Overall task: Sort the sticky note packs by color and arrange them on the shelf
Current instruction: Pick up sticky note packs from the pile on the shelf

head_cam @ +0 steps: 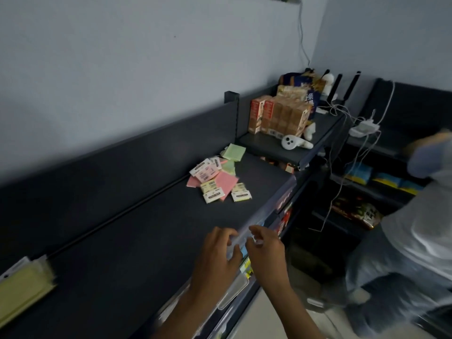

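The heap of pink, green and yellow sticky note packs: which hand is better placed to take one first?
Probably the right hand: the heap of sticky note packs lies ahead and slightly right on the dark shelf. Both hands are at its front edge; the left hand is hardly farther.

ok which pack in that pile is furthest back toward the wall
The pale green pack at the far end of the pile. It lies apart at the top, plain face up, while the pink and yellow packs cluster nearer the shelf's front edge.
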The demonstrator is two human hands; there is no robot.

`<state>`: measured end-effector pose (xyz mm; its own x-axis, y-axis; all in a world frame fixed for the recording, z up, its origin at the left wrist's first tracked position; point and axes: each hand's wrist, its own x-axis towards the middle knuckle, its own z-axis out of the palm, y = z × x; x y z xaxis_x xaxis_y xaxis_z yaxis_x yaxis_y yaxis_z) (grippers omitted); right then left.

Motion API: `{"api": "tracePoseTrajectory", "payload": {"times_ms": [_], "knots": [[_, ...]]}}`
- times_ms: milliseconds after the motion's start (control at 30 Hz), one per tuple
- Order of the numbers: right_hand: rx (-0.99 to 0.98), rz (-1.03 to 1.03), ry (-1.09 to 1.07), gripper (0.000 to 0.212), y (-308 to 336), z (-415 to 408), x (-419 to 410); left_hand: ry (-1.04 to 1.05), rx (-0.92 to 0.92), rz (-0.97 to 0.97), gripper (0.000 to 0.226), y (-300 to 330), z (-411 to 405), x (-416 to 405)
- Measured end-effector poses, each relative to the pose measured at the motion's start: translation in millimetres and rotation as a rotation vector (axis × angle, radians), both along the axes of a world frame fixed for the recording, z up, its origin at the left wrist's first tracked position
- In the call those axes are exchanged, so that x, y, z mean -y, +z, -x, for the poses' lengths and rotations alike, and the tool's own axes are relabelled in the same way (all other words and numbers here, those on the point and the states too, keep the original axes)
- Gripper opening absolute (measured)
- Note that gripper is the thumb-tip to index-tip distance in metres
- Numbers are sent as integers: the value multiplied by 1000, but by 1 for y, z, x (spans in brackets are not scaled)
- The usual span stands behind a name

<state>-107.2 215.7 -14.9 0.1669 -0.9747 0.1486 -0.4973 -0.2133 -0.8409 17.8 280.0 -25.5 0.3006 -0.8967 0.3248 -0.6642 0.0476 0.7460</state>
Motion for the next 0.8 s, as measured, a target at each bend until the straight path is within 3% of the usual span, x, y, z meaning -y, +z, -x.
{"api": "tracePoseTrajectory", "payload": {"times_ms": [367,800], "knots": [[10,75,147,29,1,6,97,187,28,-84,29,-8,-4,67],[-40,33,226,30,-9,-16,188,229,66,-138,25,-7,-18,158]]}}
